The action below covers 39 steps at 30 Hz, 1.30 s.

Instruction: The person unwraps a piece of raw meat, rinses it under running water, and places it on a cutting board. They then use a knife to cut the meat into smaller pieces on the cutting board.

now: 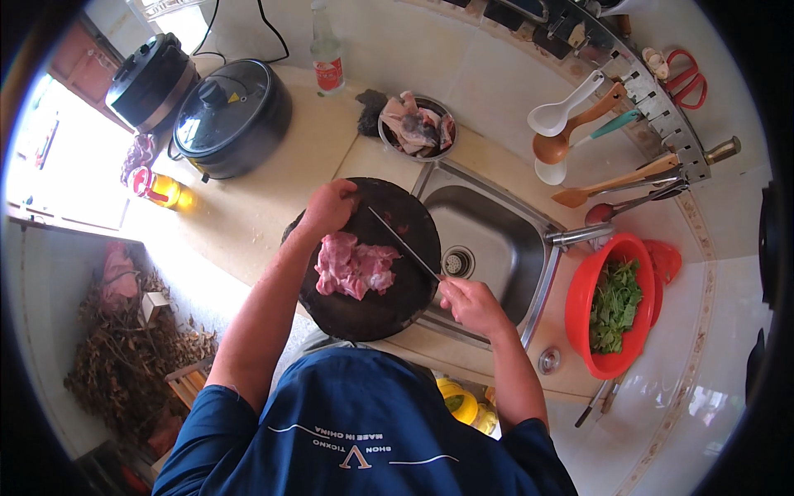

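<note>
A round dark chopping block (397, 313) stands on the counter before me, with a piece of raw meat (355, 266) lying on it. My right hand (472, 304) grips the handle of a kitchen knife (406, 246) at the block's right edge. The blade points up and left over the block, right of the meat and apart from it. Above the meat, at the block's upper left, is my left hand (333, 208) with its fingers curled. Whether anything is between those fingers cannot be made out.
Right of the block is a steel sink (496, 235) with a faucet (580, 235). A red basin (577, 310) of leafy greens stands beyond it. Behind are a metal bowl (451, 146) of raw meat pieces and a glass bottle (326, 56). A lidded electric pot (232, 118) stands upper left.
</note>
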Tool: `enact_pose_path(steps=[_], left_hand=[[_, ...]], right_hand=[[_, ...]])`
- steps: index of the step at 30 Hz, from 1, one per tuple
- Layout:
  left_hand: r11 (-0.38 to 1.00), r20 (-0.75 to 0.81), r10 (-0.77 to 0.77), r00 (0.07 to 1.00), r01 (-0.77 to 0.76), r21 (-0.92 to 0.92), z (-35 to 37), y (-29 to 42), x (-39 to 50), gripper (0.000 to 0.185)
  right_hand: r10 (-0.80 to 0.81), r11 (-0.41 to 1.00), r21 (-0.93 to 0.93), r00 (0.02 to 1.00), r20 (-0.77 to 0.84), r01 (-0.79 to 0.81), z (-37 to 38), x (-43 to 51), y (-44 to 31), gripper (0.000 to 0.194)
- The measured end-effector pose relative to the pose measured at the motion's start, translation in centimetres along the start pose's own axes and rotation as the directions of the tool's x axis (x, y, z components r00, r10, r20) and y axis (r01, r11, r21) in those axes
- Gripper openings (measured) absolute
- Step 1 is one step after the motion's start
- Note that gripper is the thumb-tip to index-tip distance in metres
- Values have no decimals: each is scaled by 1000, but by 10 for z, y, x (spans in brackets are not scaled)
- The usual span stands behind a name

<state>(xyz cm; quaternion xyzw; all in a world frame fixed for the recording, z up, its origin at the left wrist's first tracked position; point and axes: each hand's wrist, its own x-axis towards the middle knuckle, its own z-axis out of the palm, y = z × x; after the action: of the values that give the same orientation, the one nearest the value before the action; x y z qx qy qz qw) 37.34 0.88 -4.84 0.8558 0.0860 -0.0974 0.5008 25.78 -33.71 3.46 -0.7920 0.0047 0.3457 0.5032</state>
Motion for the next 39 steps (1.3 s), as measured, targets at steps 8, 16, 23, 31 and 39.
enact_pose_path(steps=[8,16,23,31,39], left_hand=[[994,114,97,989,-102,47,22,4,6,45],[915,-238,106,965,-1,403,15,15,-13,37],[864,-134,208,969,-118,489,39,32,-13,23],[979,202,137,970,-164,122,14,43,-25,26],[884,-107,164,981,-97,457,3,23,-23,41]], right_hand=[[67,995,73,998,-17,-66,-5,1,-3,42],[11,979,204,990,-141,18,23,-11,6,42],[-49,955,281,983,-178,98,33,-12,-7,33],[-54,953,279,975,-217,115,39,-22,-6,40],[-120,962,210,962,-243,173,49,-19,7,31]])
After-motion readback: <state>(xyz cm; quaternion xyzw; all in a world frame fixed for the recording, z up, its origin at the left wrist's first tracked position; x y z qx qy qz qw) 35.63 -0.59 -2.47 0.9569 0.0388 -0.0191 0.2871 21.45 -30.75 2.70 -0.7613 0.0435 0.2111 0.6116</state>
